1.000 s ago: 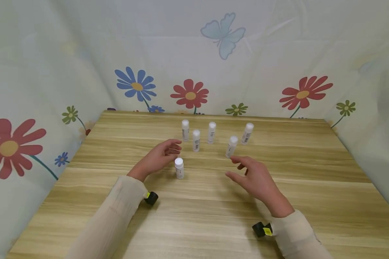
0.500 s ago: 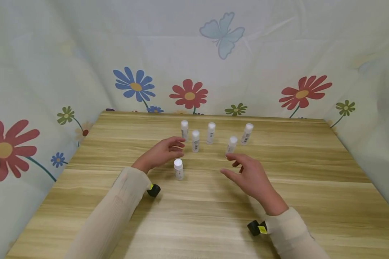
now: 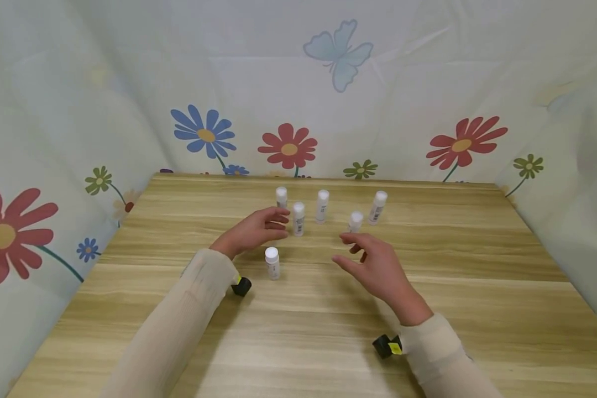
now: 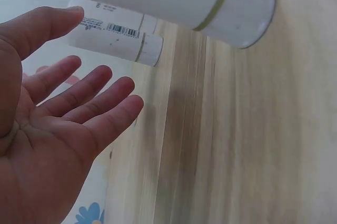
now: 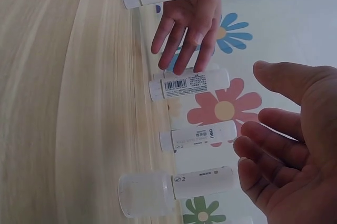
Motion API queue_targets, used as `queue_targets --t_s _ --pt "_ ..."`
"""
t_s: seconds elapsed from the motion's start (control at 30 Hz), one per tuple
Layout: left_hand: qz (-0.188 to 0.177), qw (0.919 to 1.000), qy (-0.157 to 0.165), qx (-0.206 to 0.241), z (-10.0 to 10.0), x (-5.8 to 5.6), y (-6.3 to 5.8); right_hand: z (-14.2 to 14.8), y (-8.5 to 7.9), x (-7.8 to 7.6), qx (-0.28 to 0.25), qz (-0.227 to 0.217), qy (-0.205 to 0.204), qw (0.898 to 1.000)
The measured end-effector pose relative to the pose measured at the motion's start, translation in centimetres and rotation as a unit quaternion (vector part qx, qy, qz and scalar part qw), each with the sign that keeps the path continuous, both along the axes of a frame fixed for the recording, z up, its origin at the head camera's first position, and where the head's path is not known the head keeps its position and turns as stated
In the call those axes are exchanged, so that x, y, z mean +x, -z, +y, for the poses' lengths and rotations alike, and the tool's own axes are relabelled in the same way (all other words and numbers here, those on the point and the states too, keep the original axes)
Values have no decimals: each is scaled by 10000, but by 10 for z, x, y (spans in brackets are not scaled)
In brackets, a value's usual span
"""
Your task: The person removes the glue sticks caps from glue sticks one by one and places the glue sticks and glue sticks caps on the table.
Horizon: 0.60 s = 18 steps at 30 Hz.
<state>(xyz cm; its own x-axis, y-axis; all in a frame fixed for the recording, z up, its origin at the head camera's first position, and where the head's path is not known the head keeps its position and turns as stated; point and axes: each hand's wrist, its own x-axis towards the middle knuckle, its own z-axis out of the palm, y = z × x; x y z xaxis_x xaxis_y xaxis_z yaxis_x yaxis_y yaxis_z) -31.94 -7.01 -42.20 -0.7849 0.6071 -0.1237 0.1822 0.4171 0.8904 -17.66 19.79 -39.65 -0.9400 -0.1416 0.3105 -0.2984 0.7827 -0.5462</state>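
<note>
Several white glue sticks stand upright on the table in the head view. My left hand (image 3: 254, 229) has loosely bent fingers and holds nothing. It hovers between the near-left glue stick (image 3: 272, 264) and the back-left one (image 3: 281, 196), whose lower part it hides. Its fingertips are close to the middle glue stick (image 3: 298, 220); whether they touch I cannot tell. My right hand (image 3: 378, 268), fingers relaxed and thumb apart, is just in front of the front-right glue stick (image 3: 355, 222), covering its base. In the right wrist view a glue stick with a translucent end (image 5: 147, 193) lies beyond that hand's fingertips.
Two more glue sticks stand behind, one at back centre (image 3: 321, 207) and one at back right (image 3: 377, 207). The wooden table (image 3: 288, 342) ends at a flower-printed curtain (image 3: 403, 99). Black wrist cameras hang under both sleeves.
My left hand has shifted right and slightly away from me, toward the middle glue stick. My right hand has drifted left and a little forward. The glue sticks stay where they were.
</note>
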Motion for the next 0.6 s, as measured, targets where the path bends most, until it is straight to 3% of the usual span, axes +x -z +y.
queue_targets --t_s 0.27,0.6 --pt "24 9999 -129 -54 12 -6 1 -3 1 -5 -145 -72 29 9999" --pt "74 9999 -62 -114 22 -18 10 -5 4 -11 -255 -142 28 9996"
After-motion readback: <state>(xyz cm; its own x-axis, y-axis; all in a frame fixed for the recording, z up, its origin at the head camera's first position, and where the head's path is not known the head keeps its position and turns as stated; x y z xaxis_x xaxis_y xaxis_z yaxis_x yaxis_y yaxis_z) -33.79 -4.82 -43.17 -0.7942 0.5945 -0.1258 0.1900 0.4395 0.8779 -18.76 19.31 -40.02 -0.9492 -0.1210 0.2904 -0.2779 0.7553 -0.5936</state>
